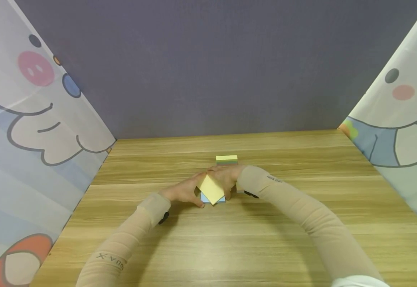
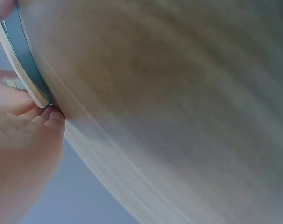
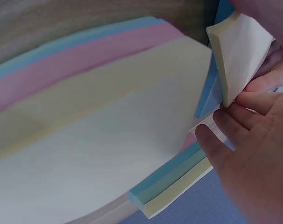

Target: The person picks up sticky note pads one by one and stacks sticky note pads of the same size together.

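Observation:
A yellow sticky note pad [image 1: 212, 189] lies turned at an angle over a blue sticky note pad [image 1: 221, 200], whose corners show beneath it. My left hand [image 1: 185, 190] curves round the left side, its thumb at the blue pad's near left corner and its fingers behind. From the right, my right hand [image 1: 226, 177] holds the yellow pad, thumb on its right side and fingers at the far corner. Both hands' fingertips meet there. Close up in the right wrist view, the yellow pad [image 3: 246, 53] stands tilted between thumb and fingers.
Behind the hands is a stack of coloured pads [image 1: 226, 158], yellow on top. Another stack [image 3: 99, 74] with yellow, pink and blue layers stands beside the right hand, mostly hidden in the head view. The wooden table [image 1: 208, 243] meets a grey wall panel [image 1: 208, 71] and patterned side walls.

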